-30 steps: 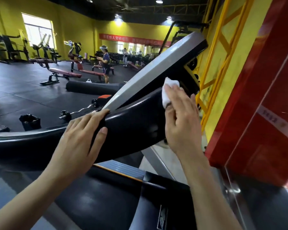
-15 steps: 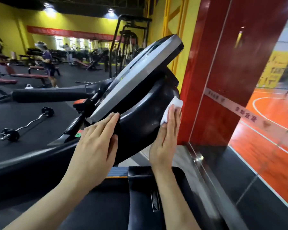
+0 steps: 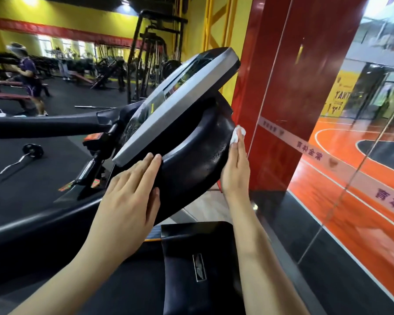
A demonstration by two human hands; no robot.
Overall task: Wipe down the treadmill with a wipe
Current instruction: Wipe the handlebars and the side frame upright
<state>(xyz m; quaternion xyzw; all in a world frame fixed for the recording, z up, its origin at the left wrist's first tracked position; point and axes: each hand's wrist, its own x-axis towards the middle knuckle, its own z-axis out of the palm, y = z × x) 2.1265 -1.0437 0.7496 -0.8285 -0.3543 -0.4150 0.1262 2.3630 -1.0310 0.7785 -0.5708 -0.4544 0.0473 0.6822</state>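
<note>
The gym is evenly bright, lit by ceiling lamps (image 3: 30, 0) that flare white far above and left of the treadmill console (image 3: 180, 103), with daylight in the windows behind it. To the console's right the glass wall (image 3: 350, 155) carries pale reflections and streaks of motion blur. Wide-angle distortion bends straight lines near the edges, and the distant machines look soft; a wet sheen spots the console's black housing.

barbell (image 3: 14, 163): on the dark floor (image 3: 55, 178), far left
bench (image 3: 7, 97): behind it
red pillar (image 3: 282, 87): far right
</note>
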